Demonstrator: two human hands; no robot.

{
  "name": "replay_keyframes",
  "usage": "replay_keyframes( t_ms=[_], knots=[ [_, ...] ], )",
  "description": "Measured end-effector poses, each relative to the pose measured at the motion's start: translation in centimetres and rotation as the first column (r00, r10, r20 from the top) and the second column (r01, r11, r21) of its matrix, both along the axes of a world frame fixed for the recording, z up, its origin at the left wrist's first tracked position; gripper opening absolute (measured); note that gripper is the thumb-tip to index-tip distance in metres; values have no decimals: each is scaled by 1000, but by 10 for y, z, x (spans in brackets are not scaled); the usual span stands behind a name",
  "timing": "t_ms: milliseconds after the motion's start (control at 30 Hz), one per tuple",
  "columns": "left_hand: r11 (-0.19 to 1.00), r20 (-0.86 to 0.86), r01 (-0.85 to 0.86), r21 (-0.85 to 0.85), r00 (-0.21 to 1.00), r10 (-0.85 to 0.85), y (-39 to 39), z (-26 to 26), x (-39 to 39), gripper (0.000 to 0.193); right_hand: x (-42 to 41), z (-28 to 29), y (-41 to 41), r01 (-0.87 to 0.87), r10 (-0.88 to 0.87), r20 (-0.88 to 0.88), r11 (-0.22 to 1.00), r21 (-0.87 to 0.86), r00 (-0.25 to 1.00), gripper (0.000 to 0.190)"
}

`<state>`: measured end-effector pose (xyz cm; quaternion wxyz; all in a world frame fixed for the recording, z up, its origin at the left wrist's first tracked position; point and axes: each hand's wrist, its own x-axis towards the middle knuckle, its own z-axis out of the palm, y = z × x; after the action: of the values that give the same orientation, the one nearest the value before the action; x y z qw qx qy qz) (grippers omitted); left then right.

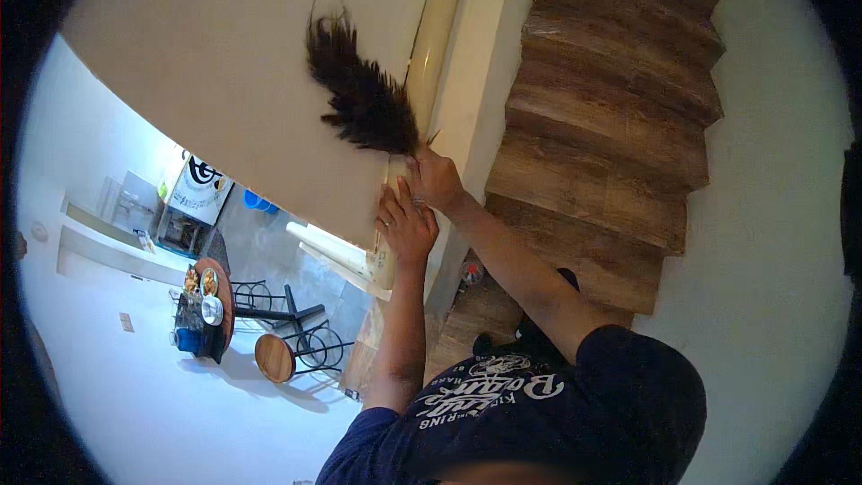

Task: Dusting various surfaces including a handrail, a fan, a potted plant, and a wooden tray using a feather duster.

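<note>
My right hand [436,180] grips a feather duster [363,94] near the base of its dark feathers. The plume reaches up and left, lying over a beige panel [236,67] and beside a glossy cream rail [434,54]. Just below it, my left hand [407,225] rests with spread fingers at the lower end of that rail, and a ring shows on one finger. No object is visible in the left hand. A cream ledge [481,81] runs along the rail on the stair side.
Wood-look stairs [606,108] rise on the right beside a pale wall [774,215]. In the room at lower left are a round table [225,310] bearing dishes, a wooden-seat stool [275,358] and a blue container [257,201]. A small round object [472,273] sits by the steps.
</note>
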<state>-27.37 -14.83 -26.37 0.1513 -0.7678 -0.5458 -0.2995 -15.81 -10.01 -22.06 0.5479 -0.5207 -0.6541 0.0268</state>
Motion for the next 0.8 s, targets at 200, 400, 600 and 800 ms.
replay_keyframes(
  t_ms=[200,400,600,800],
  knots=[
    [998,32,-26,51,999,25,3,-1,7,69,16,10,16,200,-247,-341,965,-168,907,29],
    [996,8,-33,79,999,33,0,6,10,62,-3,98,44,242,-255,-332,967,-83,908,27],
    [974,-129,-107,198,982,135,1,-14,5,64,-24,130,15,-188,148,186,956,226,971,21],
    [987,-203,-47,151,976,77,3,-27,-6,57,39,57,-70,-150,101,432,985,82,896,35]
  ],
)
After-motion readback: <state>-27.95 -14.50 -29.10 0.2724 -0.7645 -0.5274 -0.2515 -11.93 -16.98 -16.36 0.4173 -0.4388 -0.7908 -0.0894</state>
